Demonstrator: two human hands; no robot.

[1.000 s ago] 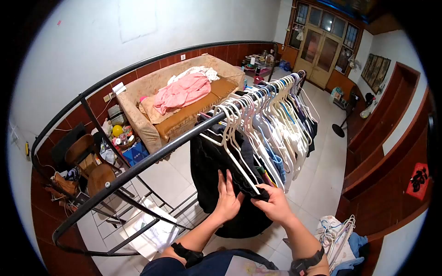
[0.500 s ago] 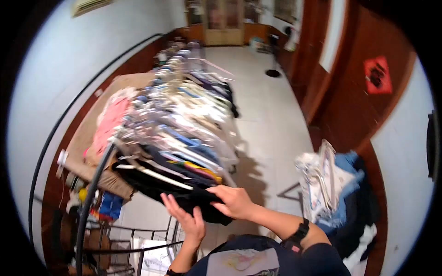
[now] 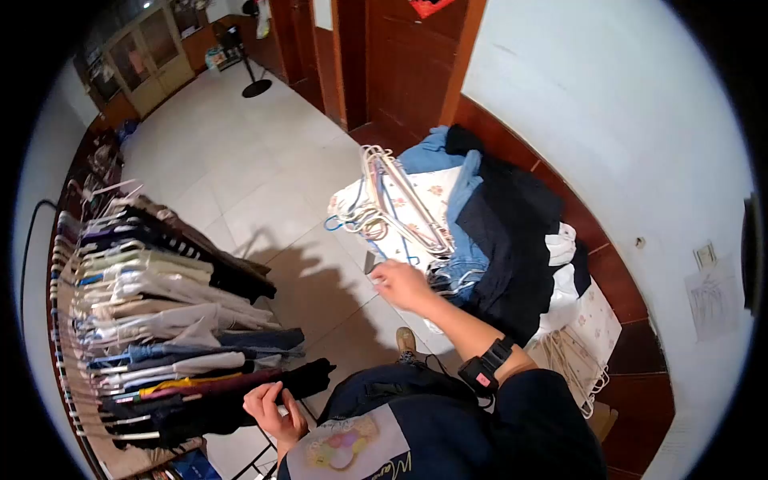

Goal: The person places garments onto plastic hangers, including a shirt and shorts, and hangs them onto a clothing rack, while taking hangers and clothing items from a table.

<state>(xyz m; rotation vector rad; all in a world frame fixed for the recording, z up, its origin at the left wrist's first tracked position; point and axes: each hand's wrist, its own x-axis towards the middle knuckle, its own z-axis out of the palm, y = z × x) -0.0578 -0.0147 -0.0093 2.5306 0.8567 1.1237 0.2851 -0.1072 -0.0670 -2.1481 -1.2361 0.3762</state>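
Note:
My right hand [image 3: 402, 285] is held out over the floor, just left of the near end of a pile of clothes. Its fingers are loosely bent, and I see nothing in them. Close beyond it lies a bunch of white and blue hangers [image 3: 398, 210] on a white flowered cloth [image 3: 436, 186]. Low on the left, my left hand [image 3: 276, 412] has half-curled fingers with the thumb apart. It is beside the black garment [image 3: 300, 382] at the near end of a row of hung clothes [image 3: 172, 316]; whether it touches the fabric is unclear.
Blue denim [image 3: 468, 260] and dark clothes [image 3: 512, 232] are heaped against the right wall. More pale hangers [image 3: 564, 364] lie nearer me on the flowered surface. The rack's rail [image 3: 56, 312] runs along the left. A black stand [image 3: 254, 86] is on the tiled floor farther back.
My view has turned right, toward the clothes pile. My right hand has let go of the black trousers-like garment and moved right, near the hangers. My left hand stays by the rack.

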